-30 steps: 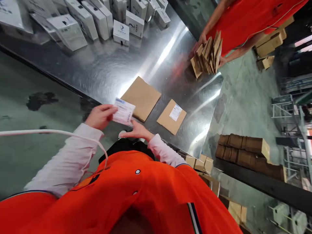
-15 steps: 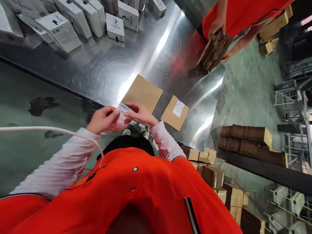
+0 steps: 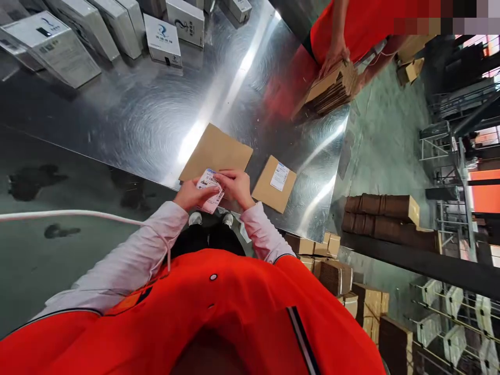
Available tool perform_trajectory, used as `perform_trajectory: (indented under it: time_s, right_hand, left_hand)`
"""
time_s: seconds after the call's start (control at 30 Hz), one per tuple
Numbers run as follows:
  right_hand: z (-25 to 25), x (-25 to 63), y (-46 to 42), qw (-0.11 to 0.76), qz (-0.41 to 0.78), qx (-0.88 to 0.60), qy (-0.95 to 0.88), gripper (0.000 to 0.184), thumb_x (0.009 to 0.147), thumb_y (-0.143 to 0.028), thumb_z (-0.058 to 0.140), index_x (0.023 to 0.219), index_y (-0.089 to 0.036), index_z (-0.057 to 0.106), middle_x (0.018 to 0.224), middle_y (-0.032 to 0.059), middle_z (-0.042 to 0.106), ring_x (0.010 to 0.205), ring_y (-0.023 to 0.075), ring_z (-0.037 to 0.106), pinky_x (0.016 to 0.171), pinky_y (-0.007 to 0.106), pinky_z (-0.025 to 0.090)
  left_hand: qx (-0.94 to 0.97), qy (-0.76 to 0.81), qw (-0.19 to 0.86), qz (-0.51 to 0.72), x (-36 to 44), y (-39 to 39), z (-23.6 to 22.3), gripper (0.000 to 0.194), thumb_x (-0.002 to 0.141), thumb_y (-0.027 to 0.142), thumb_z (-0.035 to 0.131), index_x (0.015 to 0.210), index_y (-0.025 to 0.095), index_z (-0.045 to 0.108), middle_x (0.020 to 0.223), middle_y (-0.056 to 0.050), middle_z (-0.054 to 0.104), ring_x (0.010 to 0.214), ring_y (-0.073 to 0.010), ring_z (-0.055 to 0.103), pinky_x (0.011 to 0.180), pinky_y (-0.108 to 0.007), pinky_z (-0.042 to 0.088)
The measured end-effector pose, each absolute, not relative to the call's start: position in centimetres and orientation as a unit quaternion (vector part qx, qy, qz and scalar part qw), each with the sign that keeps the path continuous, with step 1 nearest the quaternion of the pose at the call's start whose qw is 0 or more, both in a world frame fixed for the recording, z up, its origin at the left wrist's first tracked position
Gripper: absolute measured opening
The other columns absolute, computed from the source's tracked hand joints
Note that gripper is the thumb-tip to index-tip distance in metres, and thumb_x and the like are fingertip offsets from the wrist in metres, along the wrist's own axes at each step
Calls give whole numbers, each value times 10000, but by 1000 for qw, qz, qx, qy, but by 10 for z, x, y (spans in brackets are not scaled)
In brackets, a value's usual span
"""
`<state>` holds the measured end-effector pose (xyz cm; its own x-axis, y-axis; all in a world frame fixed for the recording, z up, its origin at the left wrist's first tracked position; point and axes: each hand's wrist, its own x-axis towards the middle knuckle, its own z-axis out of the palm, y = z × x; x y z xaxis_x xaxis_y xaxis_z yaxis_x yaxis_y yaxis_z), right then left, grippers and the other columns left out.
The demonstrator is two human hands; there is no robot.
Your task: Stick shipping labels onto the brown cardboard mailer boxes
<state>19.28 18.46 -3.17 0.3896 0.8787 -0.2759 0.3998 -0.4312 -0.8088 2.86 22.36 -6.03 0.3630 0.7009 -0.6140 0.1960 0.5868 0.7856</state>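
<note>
Between my two hands, just over the table's front edge, is a printed shipping label (image 3: 210,191). My left hand (image 3: 192,195) grips it from the left, thumb across its face. Fingers of my right hand (image 3: 236,186) are pinched at its upper right edge. Right behind my hands a flat brown cardboard mailer (image 3: 217,150) lies on the steel table. To the right lies a smaller cardboard mailer (image 3: 269,195) bearing a white label (image 3: 279,176).
Several white boxes (image 3: 162,39) stand at the table's (image 3: 128,114) back left. Across it, a co-worker's hand (image 3: 335,54) holds a stack of folded cardboard (image 3: 332,91). Brown cartons (image 3: 336,278) sit on the floor at right. A white cable (image 3: 78,213) runs to my left arm.
My left hand has moved right and the label now stands more upright, facing me. My right hand has shifted slightly right. The co-worker's cardboard stack has tilted lower toward the table.
</note>
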Motion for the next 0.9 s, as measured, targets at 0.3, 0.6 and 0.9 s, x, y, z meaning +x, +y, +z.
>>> perform_trajectory:
  time_s: [0.3,0.6,0.9]
  right_hand:
    - [-58,265,288,225,231,-845,-426,225,958,-329,776,1103,-176,855,1392,80,692,1308,201,616,1177,357,434]
    - [-90,275,309,209,193,-851,-440,214,963,-386,768,1069,-229,867,1407,65,645,1330,261,559,1171,450,413]
    - [-88,240,292,153,131,-814,-544,650,1042,-380,661,1617,-128,495,1692,228,420,1591,328,368,1306,530,274]
  left_hand:
    - [321,476,810,122,37,244,-84,682,319,390,1051,904,172,776,943,-142,834,858,-331,787,822,-451,659]
    - [328,501,793,109,42,255,-92,599,343,349,1058,838,157,783,972,-163,841,974,-392,800,910,-497,663]
    - [377,537,754,-4,-38,175,-84,496,350,449,1031,716,218,790,879,-146,836,1034,-450,784,911,-505,650]
